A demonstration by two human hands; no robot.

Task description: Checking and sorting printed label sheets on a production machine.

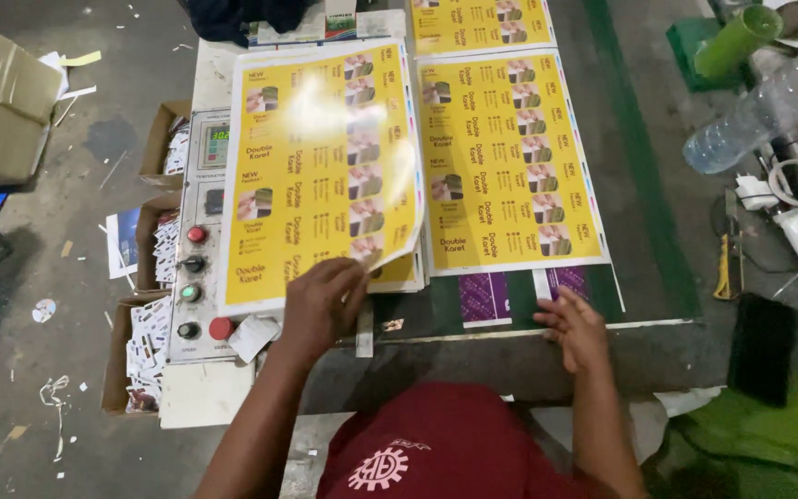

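Observation:
My left hand pinches the near right corner of a glossy yellow printed sheet, lifting it off a stack of like sheets on the machine bed. A second yellow printed sheet lies flat to the right on the dark green belt. My right hand rests with fingers spread at the near edge of the bed, just below small purple printed pieces. It holds nothing. A third yellow sheet lies farther back.
A control panel with red, green and black buttons stands left of the stack. Cardboard boxes of small cards sit on the floor at left. A clear plastic bottle, green tube and yellow knife lie at right.

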